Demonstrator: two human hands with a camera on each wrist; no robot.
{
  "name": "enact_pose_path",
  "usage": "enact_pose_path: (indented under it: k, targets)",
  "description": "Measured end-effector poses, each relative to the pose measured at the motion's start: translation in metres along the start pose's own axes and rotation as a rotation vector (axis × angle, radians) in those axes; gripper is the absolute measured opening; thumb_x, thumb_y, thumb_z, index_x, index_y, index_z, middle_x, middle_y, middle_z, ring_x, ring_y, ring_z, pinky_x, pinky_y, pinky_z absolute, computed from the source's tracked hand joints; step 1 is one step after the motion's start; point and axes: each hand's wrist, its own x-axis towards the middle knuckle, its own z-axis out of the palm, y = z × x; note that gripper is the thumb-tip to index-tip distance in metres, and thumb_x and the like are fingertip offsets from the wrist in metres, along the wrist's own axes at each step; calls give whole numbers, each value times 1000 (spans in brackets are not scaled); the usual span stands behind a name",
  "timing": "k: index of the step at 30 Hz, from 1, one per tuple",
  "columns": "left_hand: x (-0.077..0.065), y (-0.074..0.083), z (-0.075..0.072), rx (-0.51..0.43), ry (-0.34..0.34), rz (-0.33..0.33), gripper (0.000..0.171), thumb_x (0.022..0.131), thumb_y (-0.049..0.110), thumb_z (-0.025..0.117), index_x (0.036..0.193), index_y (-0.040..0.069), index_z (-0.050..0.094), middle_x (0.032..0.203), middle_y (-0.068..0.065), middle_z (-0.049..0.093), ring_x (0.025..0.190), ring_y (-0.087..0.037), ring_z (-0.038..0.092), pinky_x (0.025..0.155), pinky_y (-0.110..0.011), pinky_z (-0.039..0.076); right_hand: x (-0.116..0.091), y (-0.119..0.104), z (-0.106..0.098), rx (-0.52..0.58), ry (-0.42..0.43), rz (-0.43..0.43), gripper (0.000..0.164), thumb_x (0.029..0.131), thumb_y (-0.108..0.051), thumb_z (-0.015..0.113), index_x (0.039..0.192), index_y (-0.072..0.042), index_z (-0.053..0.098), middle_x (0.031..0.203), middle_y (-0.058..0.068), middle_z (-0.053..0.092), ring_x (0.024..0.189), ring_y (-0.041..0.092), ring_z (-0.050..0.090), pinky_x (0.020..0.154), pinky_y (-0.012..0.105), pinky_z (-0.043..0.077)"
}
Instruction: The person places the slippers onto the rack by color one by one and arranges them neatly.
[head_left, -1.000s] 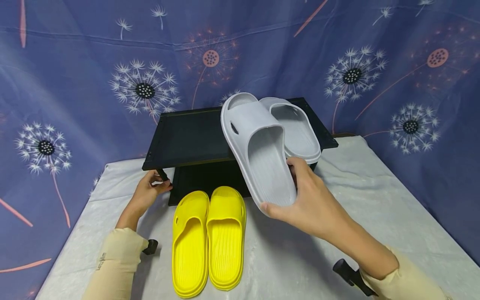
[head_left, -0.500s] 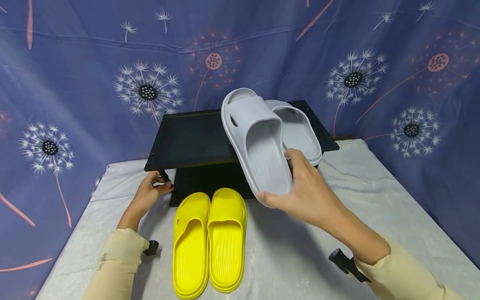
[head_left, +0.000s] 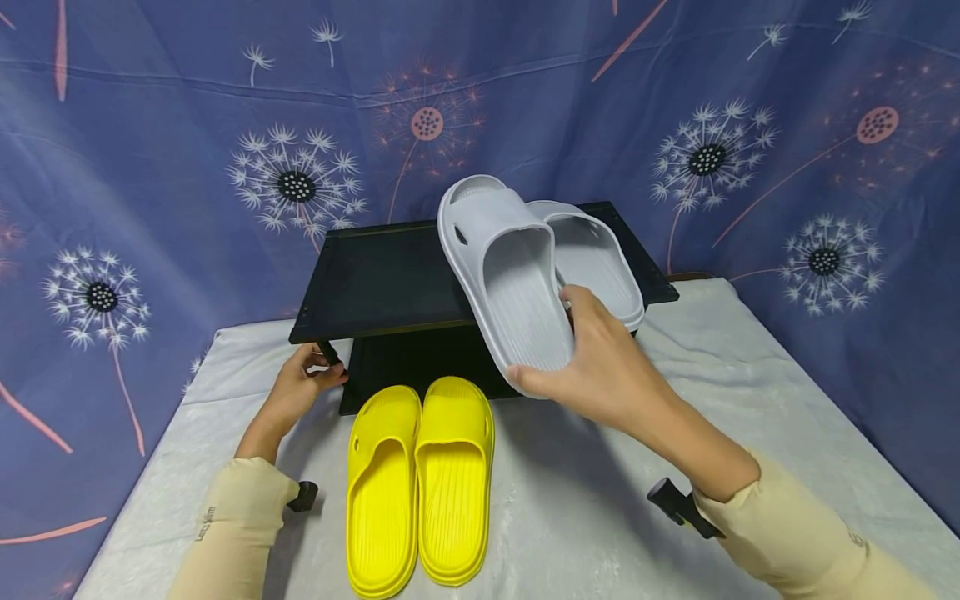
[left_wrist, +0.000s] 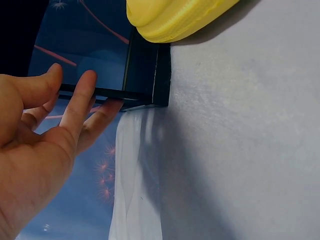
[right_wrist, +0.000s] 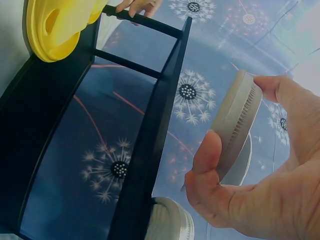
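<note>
My right hand grips a light grey slipper by its heel end, thumb on one side and fingers on the other. The slipper is tilted toe-up, and its toe overlaps the top of the black two-tier shoe rack. In the right wrist view the held slipper appears edge-on, off the top shelf. Its grey mate lies on the right part of that shelf, partly covered. At the rack's left side, my left hand holds the front post, fingers at the bar.
Two yellow slippers lie side by side in front of the rack, toes at its lower shelf. A pale cloth covers the table. Behind hangs a blue curtain with dandelion prints.
My right hand has carried the grey slipper a little up and left, farther over the rack. My left hand keeps its place at the post, and the yellow slippers stay put.
</note>
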Motion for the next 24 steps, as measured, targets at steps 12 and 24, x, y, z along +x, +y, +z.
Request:
enact_pose_path:
  k: [12,24]
  targets:
    - [0,1,0,-13,-1,6,25,95,2,57,114,-4,41,110,-20,45,101,-36,64,93,-46,50,21,-1,3,-18,1,-30,94,69,-52,77,138,0,38,125,15,52,102,31,55,89,47,47]
    - [1,-1,0,-14,0,5,25,95,0,56,114,-4,41,109,-21,45,102,-40,63,93,-47,49,39,-6,3,-57,-10,-20,90,69,-53,75,132,1,41,120,17,54,99,32,56,87,48,48]
